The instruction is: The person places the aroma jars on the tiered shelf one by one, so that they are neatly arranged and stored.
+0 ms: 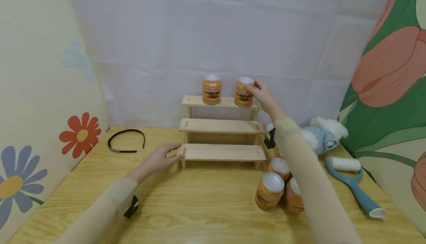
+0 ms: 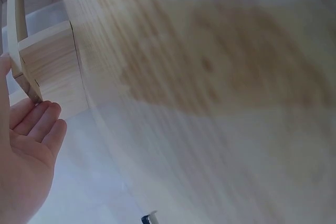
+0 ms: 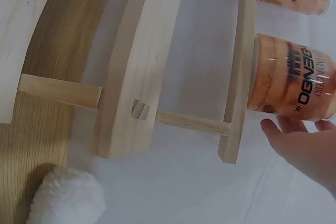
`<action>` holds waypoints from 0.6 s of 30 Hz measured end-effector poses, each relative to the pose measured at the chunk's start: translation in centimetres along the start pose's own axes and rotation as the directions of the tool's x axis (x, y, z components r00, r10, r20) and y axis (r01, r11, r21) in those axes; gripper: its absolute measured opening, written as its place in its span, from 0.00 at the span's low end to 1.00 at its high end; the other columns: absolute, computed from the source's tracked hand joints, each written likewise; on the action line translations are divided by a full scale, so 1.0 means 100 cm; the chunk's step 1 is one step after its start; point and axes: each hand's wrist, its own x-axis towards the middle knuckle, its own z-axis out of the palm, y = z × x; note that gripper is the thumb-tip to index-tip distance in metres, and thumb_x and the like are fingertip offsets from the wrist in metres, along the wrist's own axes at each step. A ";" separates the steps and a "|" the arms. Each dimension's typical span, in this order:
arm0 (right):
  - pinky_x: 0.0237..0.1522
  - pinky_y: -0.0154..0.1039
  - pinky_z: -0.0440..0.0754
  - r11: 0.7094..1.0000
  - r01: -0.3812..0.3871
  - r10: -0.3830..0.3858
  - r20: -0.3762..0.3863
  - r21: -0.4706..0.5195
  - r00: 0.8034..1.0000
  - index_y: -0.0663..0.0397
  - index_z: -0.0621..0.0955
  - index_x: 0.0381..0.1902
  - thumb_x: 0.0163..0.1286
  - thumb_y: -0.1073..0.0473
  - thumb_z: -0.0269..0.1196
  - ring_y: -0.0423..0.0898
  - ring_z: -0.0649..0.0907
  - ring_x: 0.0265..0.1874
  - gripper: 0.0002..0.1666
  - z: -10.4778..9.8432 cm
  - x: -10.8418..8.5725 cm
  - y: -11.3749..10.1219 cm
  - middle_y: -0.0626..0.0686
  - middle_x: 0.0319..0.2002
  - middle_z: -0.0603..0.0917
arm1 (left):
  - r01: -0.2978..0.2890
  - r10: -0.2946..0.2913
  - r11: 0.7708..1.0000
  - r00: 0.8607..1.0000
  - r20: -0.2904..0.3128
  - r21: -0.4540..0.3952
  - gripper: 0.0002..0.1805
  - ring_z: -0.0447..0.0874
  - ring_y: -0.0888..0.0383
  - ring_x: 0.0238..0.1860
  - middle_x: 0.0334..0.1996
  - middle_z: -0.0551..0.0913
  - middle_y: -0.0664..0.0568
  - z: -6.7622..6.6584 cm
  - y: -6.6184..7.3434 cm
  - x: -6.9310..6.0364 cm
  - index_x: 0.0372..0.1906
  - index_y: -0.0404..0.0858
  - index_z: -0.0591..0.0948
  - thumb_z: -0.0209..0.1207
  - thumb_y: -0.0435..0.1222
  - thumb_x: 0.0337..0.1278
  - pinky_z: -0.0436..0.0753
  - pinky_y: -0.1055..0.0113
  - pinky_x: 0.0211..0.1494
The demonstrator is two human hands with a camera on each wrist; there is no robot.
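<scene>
A three-tier wooden display stand (image 1: 217,125) is on the table against a white cloth. My right hand (image 1: 265,95) grips an orange can (image 1: 244,97) at the right of the top tier, thumb in front. In the right wrist view, that can's base (image 3: 255,72) is at the top board, with fingers along its side. Another orange can (image 1: 211,91) stands to its left on the same tier. My left hand (image 1: 159,161) holds the left end of the bottom tier between thumb and fingers; in the left wrist view the fingertips (image 2: 48,109) meet the board's corner.
Several orange cans (image 1: 270,190) cluster on the table right of the stand, partly behind my right forearm. Behind it lies a white plush toy in blue (image 1: 321,138). A blue-handled lint roller (image 1: 357,190) lies far right. A black headband (image 1: 124,151) lies left.
</scene>
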 end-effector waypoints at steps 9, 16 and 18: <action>0.67 0.49 0.66 0.997 -0.043 0.044 0.006 -0.070 0.999 0.52 0.60 0.71 0.68 0.52 0.59 0.54 0.69 0.63 0.37 0.000 -0.005 -0.001 0.61 0.64 0.68 | 0.013 -0.013 1.000 1.000 0.003 0.010 0.36 0.68 0.38 0.63 0.64 0.69 0.37 -0.002 0.000 0.000 0.67 0.31 0.65 0.55 0.51 0.63 0.71 0.44 0.62; 0.63 0.49 0.71 0.993 -0.064 0.061 -0.040 -0.096 0.997 0.58 0.61 0.70 0.62 0.56 0.65 0.56 0.70 0.62 0.41 0.004 -0.011 0.007 0.62 0.63 0.68 | 0.009 -0.009 1.000 1.000 -0.001 -0.002 0.36 0.68 0.38 0.63 0.64 0.69 0.37 -0.003 -0.002 0.003 0.67 0.30 0.65 0.55 0.51 0.62 0.71 0.44 0.63; 0.62 0.49 0.72 0.992 -0.060 0.055 -0.043 -0.107 0.998 0.58 0.60 0.70 0.63 0.56 0.64 0.56 0.70 0.62 0.41 0.005 -0.013 0.009 0.62 0.63 0.68 | 0.006 -0.006 1.000 1.000 0.001 -0.001 0.37 0.68 0.38 0.63 0.64 0.69 0.36 -0.002 -0.003 0.002 0.67 0.30 0.65 0.55 0.51 0.62 0.71 0.44 0.63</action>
